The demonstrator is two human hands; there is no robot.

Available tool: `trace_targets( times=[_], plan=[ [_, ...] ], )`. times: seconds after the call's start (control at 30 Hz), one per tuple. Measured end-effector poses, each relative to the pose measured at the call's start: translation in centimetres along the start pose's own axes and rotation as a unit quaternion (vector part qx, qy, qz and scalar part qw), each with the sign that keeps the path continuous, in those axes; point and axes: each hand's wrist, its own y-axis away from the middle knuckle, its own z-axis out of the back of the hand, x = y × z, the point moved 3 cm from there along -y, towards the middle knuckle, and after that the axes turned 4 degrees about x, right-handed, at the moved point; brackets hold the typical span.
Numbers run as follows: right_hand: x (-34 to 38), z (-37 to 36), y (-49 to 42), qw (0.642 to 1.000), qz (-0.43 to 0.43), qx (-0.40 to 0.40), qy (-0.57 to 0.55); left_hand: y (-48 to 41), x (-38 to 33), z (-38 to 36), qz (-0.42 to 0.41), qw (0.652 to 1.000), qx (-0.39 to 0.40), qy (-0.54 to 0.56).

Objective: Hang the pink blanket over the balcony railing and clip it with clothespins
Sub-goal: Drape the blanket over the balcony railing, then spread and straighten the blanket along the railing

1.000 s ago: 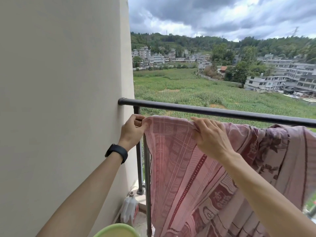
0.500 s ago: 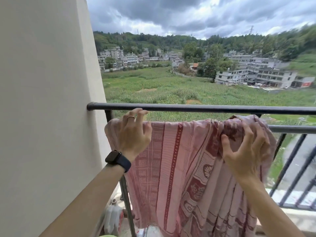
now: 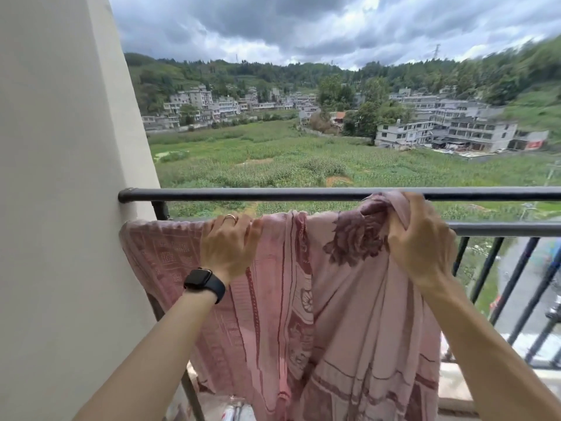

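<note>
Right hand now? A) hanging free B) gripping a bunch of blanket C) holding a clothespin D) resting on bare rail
B: the right hand has its fingers curled round a bunched part of the blanket, up by the top rail.

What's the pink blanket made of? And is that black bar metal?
The pink blanket looks like thin woven cloth, maybe cotton: it hangs in soft folds and bunches in the right hand, matte. The black bar looks like a metal tube, painted dark with a dull sheen: round and straight.
</note>
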Motion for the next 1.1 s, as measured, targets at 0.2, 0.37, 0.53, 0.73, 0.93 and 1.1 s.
trace_targets(
  times=[0.2, 0.37, 0.53, 0.73, 0.93, 1.1],
  plan=[
    [-6.6, 4.5, -1.8, 0.979, -0.197, 0.005, 0.052, -0.1, 3.9, 1.8, 0.066, 0.997, -0.021, -0.04],
    [-7.8, 4.4, 0.4, 0.964, -0.207, 0.078, 0.144, 0.3, 5.0, 4.0, 0.129, 0.989, -0.024, -0.067],
    [-2.6, 2.0, 1.8, 0.983, -0.097, 0.041, 0.152, 0.5, -3.2, 3.7, -0.011, 0.998, -0.009, -0.055],
    [1.5, -0.4, 3.4, 0.979, 0.013, 0.108, 0.171, 1.6, -0.3, 3.7, -0.012, 0.999, -0.01, -0.034],
    [-3.9, 2.3, 2.1, 0.987, -0.07, 0.06, 0.131, 2.3, 5.3, 5.3, 0.007, 0.999, -0.029, -0.036],
    [-2.2, 2.8, 2.9, 0.982, -0.17, -0.063, 0.043, 2.4, 7.4, 6.5, 0.024, 0.998, -0.053, -0.039]
  ],
)
